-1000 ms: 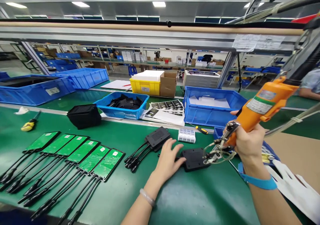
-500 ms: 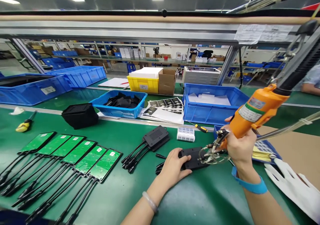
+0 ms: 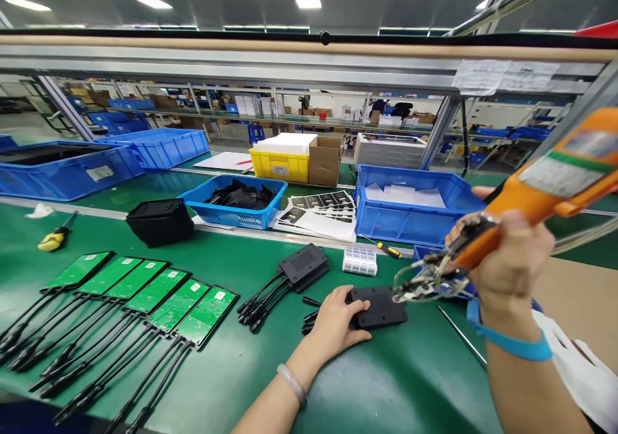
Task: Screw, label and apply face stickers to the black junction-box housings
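My left hand [image 3: 337, 323] rests on the left end of a flat black housing [image 3: 381, 306] on the green mat, fingers curled over its edge, holding it down. My right hand [image 3: 512, 260] is wrapped round an orange electric screwdriver [image 3: 541, 186] that hangs from a cable. The screwdriver's metal tip [image 3: 420, 283] hovers just above the right end of the housing. A blue wristband sits on my right wrist, a pale bangle on my left.
A second black housing with cables [image 3: 303, 265] lies behind the first. Several green circuit boards [image 3: 159, 292] with black leads lie in a row at the left. Blue bins [image 3: 405, 212], a white parts tray [image 3: 360, 261], small screwdrivers and a white glove [image 3: 579, 369] surround the spot.
My right hand has lifted the screwdriver up and to the right, off the housing. My left hand has closed onto the housing's left end and stays there.
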Demonstrator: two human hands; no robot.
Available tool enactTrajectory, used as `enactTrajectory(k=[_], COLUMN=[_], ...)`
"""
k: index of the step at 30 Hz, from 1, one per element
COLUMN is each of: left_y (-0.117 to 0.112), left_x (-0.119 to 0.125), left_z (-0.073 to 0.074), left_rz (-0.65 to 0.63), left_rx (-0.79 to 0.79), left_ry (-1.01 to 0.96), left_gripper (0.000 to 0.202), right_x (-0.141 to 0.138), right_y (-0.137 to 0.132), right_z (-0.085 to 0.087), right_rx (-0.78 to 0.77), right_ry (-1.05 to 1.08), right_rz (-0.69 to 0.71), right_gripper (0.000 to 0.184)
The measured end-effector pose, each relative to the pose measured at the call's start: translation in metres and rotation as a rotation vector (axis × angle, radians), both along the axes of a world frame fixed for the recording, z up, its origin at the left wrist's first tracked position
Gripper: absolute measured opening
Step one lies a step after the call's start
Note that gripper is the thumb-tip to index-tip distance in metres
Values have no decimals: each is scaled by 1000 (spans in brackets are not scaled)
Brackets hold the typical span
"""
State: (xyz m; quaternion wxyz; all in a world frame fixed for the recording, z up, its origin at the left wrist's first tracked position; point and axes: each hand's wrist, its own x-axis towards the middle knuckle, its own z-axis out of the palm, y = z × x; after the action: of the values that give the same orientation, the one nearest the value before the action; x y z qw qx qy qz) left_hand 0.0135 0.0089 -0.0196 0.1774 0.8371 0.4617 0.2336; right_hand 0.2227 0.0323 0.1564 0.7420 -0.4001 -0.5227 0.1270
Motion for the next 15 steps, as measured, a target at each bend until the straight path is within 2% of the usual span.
enactTrajectory(k=[3,5,10,15], left_y=[2,3,2,2], left_x=[0,1,1,1], left_z=[-2,-3,-3,-3], left_rz=[8,15,26,26], left_rx=[-13,-18,-27,-39], left_ry=[6,9,19,20], left_gripper=[62,60,60,61], right_x=[-2,-3,-3,-4], right_y=[13,24,46,52], right_z=[18,17,-15,-42], right_rx=[60,62,9,-82], right_ry=[111,131,107,89], right_rz=[107,119,100,119], right_gripper=[53,56,51,50])
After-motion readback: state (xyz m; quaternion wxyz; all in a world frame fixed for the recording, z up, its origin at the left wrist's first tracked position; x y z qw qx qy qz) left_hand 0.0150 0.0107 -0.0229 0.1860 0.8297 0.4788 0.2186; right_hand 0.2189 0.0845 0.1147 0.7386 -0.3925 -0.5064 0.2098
